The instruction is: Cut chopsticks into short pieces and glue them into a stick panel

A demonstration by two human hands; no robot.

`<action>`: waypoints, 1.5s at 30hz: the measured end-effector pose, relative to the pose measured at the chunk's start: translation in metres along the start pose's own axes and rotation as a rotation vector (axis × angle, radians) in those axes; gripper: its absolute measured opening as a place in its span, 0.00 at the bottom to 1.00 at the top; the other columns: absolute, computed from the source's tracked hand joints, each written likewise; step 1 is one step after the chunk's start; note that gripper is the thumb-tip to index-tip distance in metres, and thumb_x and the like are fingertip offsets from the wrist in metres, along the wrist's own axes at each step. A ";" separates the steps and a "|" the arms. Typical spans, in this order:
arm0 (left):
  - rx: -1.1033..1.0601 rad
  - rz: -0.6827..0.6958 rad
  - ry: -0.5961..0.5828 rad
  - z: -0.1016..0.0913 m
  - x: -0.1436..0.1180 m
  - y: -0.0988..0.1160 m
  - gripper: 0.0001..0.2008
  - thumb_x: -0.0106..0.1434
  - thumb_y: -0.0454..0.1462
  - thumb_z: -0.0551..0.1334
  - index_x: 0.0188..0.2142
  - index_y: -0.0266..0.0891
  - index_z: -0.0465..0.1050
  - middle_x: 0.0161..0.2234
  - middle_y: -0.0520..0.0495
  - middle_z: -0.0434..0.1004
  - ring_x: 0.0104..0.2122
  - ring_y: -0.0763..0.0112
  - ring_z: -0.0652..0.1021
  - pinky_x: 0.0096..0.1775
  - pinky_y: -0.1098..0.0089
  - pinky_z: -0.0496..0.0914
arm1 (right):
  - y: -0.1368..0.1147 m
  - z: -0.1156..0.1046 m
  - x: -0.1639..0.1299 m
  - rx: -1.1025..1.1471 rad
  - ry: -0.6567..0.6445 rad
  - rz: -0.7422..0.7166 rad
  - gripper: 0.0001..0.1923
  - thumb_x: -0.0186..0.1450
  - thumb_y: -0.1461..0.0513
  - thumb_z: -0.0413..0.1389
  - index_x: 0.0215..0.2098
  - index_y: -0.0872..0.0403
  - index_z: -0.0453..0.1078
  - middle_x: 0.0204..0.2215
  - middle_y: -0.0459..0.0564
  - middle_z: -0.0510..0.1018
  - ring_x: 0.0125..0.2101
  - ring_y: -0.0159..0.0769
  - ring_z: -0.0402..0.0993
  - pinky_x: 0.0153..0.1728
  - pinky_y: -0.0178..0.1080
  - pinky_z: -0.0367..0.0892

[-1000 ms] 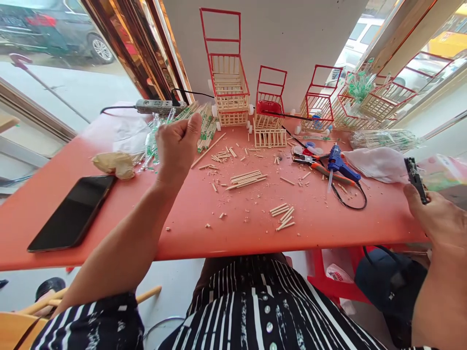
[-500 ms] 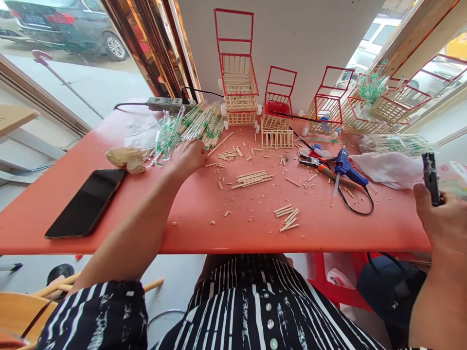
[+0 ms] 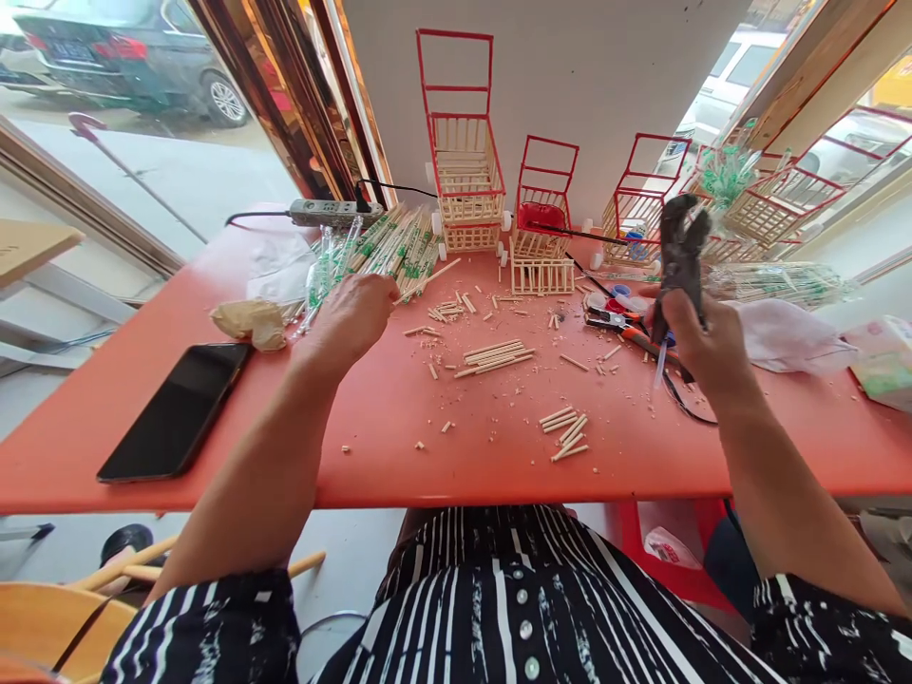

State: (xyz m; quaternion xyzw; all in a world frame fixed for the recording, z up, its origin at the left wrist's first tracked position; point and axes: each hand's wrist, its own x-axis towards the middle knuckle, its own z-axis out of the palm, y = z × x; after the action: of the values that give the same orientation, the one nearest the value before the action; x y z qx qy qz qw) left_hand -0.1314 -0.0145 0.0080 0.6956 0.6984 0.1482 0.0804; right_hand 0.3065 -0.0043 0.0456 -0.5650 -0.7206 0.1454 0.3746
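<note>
Your left hand is curled low over the table, fingers pinched around one long wooden stick whose free end points up and right toward the models. You grip it near one end, so most of its length stays clear. Just behind your knuckles lies the heap of wrapped chopsticks in green-printed sleeves, fanned out within easy reach of that hand, which seems to be why it works on this side.

Your right hand is raised above the table and closed around the handles of dark cutting pliers, held upright with the head at the top; I cannot tell how far the blades are parted. It hovers over the tool cluster: a blue glue gun with its cord, and orange-handled pliers just left of it.

Between your hands, the orange table carries cut stick lengths in a neat bundle, a second small bundle nearer you, and scattered offcuts. Along the far edge stand red-framed stick carts, kept out of the working area. A phone lies well to your left.
</note>
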 end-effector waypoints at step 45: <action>-1.091 0.176 -0.260 0.072 0.044 0.097 0.10 0.51 0.40 0.73 0.27 0.36 0.78 0.30 0.43 0.84 0.26 0.72 0.76 0.29 0.70 0.69 | -0.039 0.046 0.004 0.180 -0.304 -0.038 0.32 0.66 0.35 0.59 0.40 0.54 0.80 0.28 0.49 0.75 0.31 0.39 0.71 0.32 0.39 0.64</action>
State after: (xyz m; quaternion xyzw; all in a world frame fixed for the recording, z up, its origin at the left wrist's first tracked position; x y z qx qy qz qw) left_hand -0.0177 0.0348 -0.0254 0.6213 0.4444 0.4068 0.5010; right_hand 0.2464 -0.0037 0.0411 -0.4869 -0.7636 0.2860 0.3132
